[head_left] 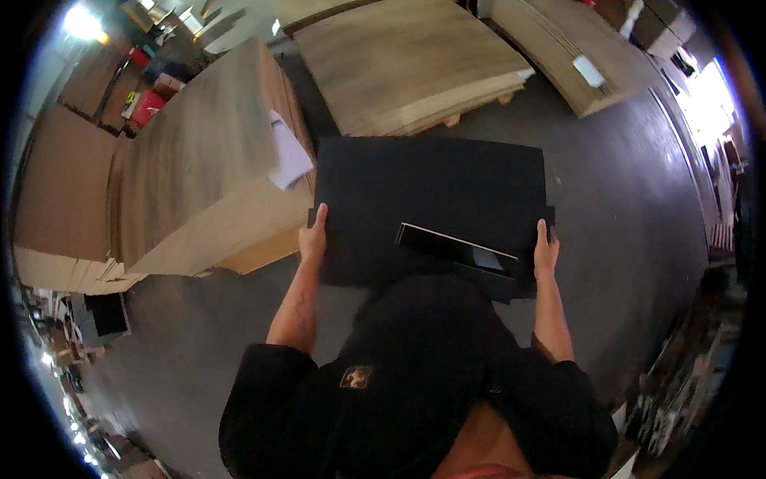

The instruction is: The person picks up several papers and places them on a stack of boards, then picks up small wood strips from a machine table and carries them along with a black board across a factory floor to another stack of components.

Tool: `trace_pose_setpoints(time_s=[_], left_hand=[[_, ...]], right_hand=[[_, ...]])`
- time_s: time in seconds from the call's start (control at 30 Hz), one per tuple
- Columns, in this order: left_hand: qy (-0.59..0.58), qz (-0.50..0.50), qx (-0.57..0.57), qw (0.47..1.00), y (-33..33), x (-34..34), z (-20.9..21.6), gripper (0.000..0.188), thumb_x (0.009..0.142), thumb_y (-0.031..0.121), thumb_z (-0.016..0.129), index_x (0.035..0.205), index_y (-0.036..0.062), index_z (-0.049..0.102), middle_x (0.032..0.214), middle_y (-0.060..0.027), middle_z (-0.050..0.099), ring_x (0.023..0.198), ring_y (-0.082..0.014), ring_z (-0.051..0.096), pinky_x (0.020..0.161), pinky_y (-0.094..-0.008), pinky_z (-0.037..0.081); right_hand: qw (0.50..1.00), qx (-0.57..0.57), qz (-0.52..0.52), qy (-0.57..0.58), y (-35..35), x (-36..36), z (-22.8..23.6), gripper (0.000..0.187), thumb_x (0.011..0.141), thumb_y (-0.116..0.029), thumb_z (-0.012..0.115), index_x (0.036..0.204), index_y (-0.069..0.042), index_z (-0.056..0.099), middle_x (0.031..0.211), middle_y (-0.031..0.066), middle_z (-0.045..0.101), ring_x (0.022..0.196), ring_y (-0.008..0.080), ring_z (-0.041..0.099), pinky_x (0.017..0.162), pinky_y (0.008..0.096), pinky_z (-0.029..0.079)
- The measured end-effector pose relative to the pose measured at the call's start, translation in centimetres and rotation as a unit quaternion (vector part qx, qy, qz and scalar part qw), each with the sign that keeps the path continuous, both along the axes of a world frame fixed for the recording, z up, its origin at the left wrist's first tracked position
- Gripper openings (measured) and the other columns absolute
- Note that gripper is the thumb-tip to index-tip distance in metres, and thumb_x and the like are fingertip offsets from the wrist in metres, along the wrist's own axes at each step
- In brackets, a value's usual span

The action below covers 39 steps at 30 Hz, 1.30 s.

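Note:
A large black flat panel (431, 180) is held out level in front of my body, above the floor. Toward its near right part is a long slanted slot-like opening (455, 246) with a pale edge, and something light shows inside it. My left hand (313, 235) grips the panel's left edge, thumb on top. On the opposite edge my right hand (546, 247) holds on in the same way. The fingers beneath the panel are hidden on both sides. My torso covers part of the near edge.
Stacked wood sheets (407, 60) lie on a pallet ahead. A taller stack (199, 160) stands at the left with a white paper (290, 152) on its side. More boards (566, 52) lie at the far right. Grey floor (630, 215) extends to the right.

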<state>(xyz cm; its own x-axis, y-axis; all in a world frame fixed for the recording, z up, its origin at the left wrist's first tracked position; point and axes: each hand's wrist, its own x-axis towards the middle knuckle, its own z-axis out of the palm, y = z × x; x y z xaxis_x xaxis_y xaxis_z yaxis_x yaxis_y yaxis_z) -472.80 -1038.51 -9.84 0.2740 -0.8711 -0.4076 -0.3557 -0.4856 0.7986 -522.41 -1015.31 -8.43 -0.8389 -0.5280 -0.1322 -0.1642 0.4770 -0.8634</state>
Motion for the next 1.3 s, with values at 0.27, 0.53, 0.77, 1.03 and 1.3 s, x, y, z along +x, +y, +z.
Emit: trace_pose_setpoints(time_s=[0.27, 0.53, 0.77, 1.03, 1.3], left_hand=[[-0.048, 0.022, -0.066, 0.996, -15.0, -4.8, -1.1, 0.106, 0.076, 0.081, 0.064, 0.126, -0.0126, 0.063, 0.129, -0.0302, 0.063, 0.126, -0.0406, 0.058, 0.106, -0.0428, 0.043], [-0.048, -0.027, 0.084, 0.995, -35.5, -11.7, 2.8, 0.111, 0.076, 0.081, 0.065, 0.130, -0.0153, 0.058, 0.130, -0.0328, 0.062, 0.126, -0.0408, 0.058, 0.107, -0.0429, 0.042], [-0.009, -0.032, 0.080, 0.996, -50.3, -19.1, 3.2, 0.115, 0.075, 0.080, 0.067, 0.129, -0.0203, 0.056, 0.128, -0.0316, 0.062, 0.122, -0.0377, 0.061, 0.104, -0.0398, 0.044], [-0.023, 0.019, 0.047, 0.998, -64.0, -24.8, 5.2, 0.122, 0.074, 0.081, 0.067, 0.137, -0.0219, 0.046, 0.137, -0.0313, 0.056, 0.126, -0.0382, 0.057, 0.105, -0.0404, 0.043], [0.000, 0.045, 0.044, 0.998, -76.7, -26.8, 11.7, 0.115, 0.073, 0.081, 0.068, 0.129, -0.0196, 0.056, 0.129, -0.0300, 0.063, 0.121, -0.0364, 0.062, 0.104, -0.0393, 0.044]], right_hand=[[0.999, 0.029, 0.013, -0.039, -19.7, -5.8, 0.4, 0.066, 0.099, -0.050, 0.059, 0.135, 0.006, 0.059, 0.137, 0.0216, 0.061, 0.128, 0.0317, 0.056, 0.108, 0.0406, 0.040], [0.997, 0.055, -0.003, -0.058, -35.7, -11.2, 1.0, 0.066, 0.100, -0.050, 0.057, 0.134, 0.006, 0.059, 0.130, 0.0193, 0.065, 0.119, 0.0302, 0.060, 0.102, 0.0371, 0.043], [0.994, 0.089, -0.001, -0.064, -49.7, -18.1, 0.8, 0.075, 0.097, -0.058, 0.058, 0.132, 0.009, 0.059, 0.128, 0.0203, 0.065, 0.118, 0.0300, 0.060, 0.102, 0.0385, 0.043], [0.991, 0.054, 0.035, -0.116, -65.7, -27.8, 5.2, 0.085, 0.095, -0.063, 0.060, 0.136, 0.011, 0.056, 0.133, 0.0176, 0.062, 0.121, 0.0265, 0.057, 0.107, 0.0360, 0.040], [0.994, 0.062, 0.058, -0.064, -81.0, -29.0, 10.8, 0.086, 0.096, -0.063, 0.058, 0.140, 0.010, 0.052, 0.138, 0.0179, 0.059, 0.124, 0.0289, 0.056, 0.108, 0.0401, 0.040]])
